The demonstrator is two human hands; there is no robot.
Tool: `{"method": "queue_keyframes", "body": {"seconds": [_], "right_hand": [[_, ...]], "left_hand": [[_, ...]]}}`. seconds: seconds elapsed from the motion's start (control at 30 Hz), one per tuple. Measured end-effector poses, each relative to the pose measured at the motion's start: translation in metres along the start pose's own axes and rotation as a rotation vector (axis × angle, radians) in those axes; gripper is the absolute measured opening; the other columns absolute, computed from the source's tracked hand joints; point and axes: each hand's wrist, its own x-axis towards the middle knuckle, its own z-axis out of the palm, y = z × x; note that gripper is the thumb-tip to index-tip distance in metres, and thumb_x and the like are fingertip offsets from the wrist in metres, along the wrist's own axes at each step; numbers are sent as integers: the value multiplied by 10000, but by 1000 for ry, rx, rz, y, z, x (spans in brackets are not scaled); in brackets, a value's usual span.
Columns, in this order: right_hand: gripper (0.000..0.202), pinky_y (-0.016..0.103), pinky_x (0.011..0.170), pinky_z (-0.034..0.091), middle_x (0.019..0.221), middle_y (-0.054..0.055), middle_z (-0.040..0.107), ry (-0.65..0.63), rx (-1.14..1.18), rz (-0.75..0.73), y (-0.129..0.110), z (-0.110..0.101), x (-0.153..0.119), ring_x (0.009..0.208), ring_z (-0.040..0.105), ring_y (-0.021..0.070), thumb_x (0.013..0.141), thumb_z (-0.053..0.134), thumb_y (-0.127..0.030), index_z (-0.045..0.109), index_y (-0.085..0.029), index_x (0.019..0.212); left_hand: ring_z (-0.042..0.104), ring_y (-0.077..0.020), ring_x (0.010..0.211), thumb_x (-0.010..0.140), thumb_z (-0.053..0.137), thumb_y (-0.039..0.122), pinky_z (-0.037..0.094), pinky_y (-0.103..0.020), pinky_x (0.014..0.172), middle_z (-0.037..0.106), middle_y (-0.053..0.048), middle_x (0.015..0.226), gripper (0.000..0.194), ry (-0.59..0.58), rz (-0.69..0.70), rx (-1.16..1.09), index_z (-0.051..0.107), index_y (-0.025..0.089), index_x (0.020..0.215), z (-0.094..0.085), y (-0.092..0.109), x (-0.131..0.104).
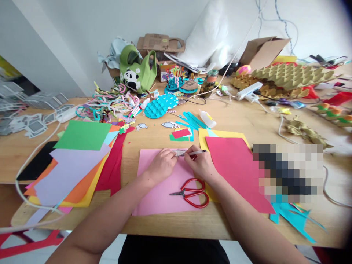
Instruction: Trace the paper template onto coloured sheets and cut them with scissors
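Note:
A pink paper sheet (156, 194) lies on the table in front of me. At its far edge is a small whitish paper cutout (180, 152) with drawn lines, partly hidden by my fingers. My left hand (163, 161) has its fingers curled together on the cutout's left end, pinching or pressing it. In my right hand (202, 163) is a pen (196, 152), its tip side at the cutout's right end. Red-handled scissors (191, 192) rest on the pink sheet, blades slightly apart, below my right wrist. Two paper fish, a left one (141, 126) and a right one (170, 125), lie farther back.
Coloured paper (82, 135) is stacked at left beside a black phone-like slab (38, 161). Red paper (233, 165) over yellow lies at right. Behind are a glue bottle (207, 119), blue strips (194, 121), a pipe-cleaner heap (107, 102), a green bag (139, 69) and egg trays (291, 75).

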Motion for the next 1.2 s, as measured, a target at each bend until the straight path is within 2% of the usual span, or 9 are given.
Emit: {"method": "queue_keyframes", "body": {"seconds": [0.23,0.53,0.93,1.2], "right_hand": [[144,233,489,364,575,0,602,-14,-19,4,-6,0,-1,489,523,129,796,507,-319,509,-218,693],[175,238,499,361,587,1,587,-20,30,-17,-4,3,-1,496,512,128,806,509,-345,509,-211,693],[147,240,475,356,578,-8,606,-71,178,130,0,0,4,500,531,135,790,531,-318,541,-207,693],[144,242,456,336,536,-14,579,-55,129,89,1,0,4,464,493,127,774,534,-316,528,-207,680]], "left_hand": [[633,-211,945,875,489,81,490,-391,918,701,-117,947,198,17,-8,-11,684,114,892,1,0,0],[635,-219,951,829,495,53,490,-389,927,705,-117,961,210,17,-16,-35,687,112,890,1,0,-1],[629,-228,962,823,471,53,497,-397,902,701,-124,968,232,-34,-14,-47,686,114,887,-4,1,1],[621,-225,971,827,484,52,483,-395,923,704,-113,958,230,-43,-24,-22,688,117,909,-3,2,1]]}}
